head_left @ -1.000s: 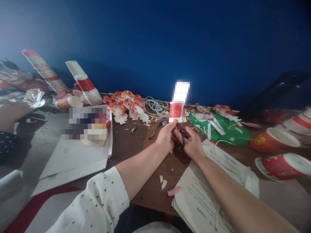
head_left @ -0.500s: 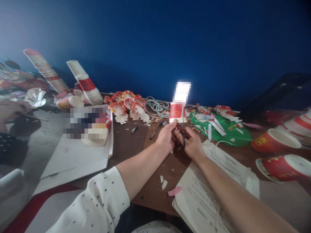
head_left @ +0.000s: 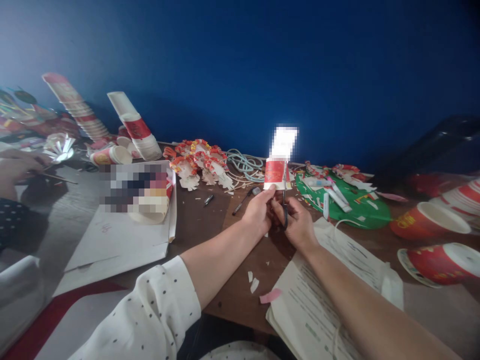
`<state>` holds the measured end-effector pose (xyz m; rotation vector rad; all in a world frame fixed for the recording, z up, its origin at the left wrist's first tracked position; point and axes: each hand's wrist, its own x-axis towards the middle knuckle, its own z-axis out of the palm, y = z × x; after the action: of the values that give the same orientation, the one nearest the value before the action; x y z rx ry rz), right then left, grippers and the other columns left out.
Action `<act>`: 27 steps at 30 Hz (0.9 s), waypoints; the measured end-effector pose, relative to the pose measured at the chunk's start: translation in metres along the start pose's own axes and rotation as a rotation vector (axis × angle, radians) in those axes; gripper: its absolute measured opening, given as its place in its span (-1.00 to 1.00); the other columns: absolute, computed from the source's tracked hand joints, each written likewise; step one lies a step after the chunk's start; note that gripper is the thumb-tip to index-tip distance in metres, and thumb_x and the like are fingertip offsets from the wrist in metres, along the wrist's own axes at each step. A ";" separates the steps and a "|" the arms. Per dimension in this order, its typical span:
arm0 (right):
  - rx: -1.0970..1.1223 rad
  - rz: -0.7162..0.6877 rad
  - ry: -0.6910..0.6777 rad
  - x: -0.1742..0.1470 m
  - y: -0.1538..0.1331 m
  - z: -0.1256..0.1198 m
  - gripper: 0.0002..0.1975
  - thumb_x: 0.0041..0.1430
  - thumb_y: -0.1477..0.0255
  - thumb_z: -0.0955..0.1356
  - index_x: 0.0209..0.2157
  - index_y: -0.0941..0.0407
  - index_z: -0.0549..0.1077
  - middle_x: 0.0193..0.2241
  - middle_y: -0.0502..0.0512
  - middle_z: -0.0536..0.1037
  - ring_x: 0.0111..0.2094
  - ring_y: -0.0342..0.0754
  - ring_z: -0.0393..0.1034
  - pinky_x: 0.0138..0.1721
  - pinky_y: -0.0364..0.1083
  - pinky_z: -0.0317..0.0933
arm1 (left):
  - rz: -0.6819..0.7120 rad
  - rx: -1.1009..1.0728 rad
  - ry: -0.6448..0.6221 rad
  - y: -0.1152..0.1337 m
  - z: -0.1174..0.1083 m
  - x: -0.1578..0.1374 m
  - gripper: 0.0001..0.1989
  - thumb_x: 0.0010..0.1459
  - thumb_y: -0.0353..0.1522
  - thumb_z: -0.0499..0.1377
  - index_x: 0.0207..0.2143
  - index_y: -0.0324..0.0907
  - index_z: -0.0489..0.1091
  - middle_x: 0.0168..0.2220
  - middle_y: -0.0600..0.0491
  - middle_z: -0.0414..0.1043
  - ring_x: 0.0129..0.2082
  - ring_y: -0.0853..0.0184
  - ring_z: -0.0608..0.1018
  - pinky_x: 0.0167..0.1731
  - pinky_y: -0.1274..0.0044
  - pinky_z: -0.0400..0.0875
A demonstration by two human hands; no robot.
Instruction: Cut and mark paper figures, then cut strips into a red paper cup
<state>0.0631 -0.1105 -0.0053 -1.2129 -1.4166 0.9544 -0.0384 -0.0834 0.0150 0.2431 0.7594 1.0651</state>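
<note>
Two hands are engaged, held close together above the surface (head_left: 195,225). The left hand (head_left: 258,210) has its fingers closed on the lower edge of a red-and-white paper cup (head_left: 274,172), with the thumb against the pale rim. The right hand (head_left: 299,222) has its fingers curled around the dark handles of a pair of scissors (head_left: 285,216). The blade points upward along the right side of the paper cup; how far the blades are parted cannot be told. The upper part of the cup runs into a bright pixelated patch and cannot be inspected.

Just beyond the hands, to the left, lie a black pen (head_left: 240,206) and a short dark cap (head_left: 208,201). White scraps (head_left: 254,285) and a pink strip (head_left: 270,296) lie nearer the wearer. A printed paper bag (head_left: 315,300) lies flat beneath the right forearm.

Farther right, a green disc (head_left: 369,216) bears tubes and clippings, with two red cups lying beyond it. Far left of the hands are a heap of red-and-white cutouts (head_left: 200,165), a white box (head_left: 112,240), two leaning cup stacks (head_left: 140,132) and a co-worker's dotted sleeve (head_left: 13,220).
</note>
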 end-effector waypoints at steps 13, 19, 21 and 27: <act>-0.004 -0.017 -0.009 -0.001 -0.001 -0.001 -0.66 0.03 0.09 0.40 -0.43 0.08 0.36 -0.63 -0.08 0.37 -0.59 -0.17 0.19 -0.57 -0.18 0.08 | 0.025 0.040 -0.122 -0.002 -0.001 0.000 -0.73 0.16 -0.22 0.10 -0.45 -0.25 0.35 -0.74 0.15 0.25 -0.84 0.41 0.31 -0.82 0.57 0.09; -0.021 -0.036 -0.012 -0.001 0.004 -0.003 -0.70 0.07 0.13 0.38 -0.42 0.08 0.35 -0.61 -0.08 0.38 -0.57 -0.16 0.21 -0.56 -0.18 0.11 | 0.017 0.030 -0.125 -0.001 -0.001 0.000 -0.74 0.20 -0.24 0.06 -0.44 -0.24 0.34 -0.73 0.16 0.26 -0.83 0.41 0.32 -0.81 0.57 0.12; -0.053 -0.038 -0.013 -0.001 0.005 -0.004 -0.70 0.07 0.12 0.38 -0.41 0.08 0.36 -0.63 -0.07 0.39 -0.59 -0.16 0.22 -0.56 -0.18 0.11 | 0.009 0.035 -0.136 -0.001 -0.001 0.000 -0.75 0.18 -0.23 0.07 -0.43 -0.23 0.34 -0.73 0.16 0.26 -0.83 0.38 0.34 -0.82 0.55 0.12; 0.045 0.011 -0.020 0.000 0.003 -0.002 -0.67 0.01 0.14 0.43 -0.34 0.09 0.41 -0.64 -0.08 0.39 -0.61 -0.17 0.22 -0.60 -0.18 0.11 | 0.002 0.027 -0.153 0.001 -0.003 0.001 -0.75 0.11 -0.20 0.16 -0.42 -0.24 0.35 -0.70 0.17 0.26 -0.82 0.39 0.34 -0.82 0.56 0.11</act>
<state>0.0657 -0.1104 -0.0075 -1.1826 -1.3979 1.0035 -0.0411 -0.0830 0.0127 0.3448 0.6366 1.0259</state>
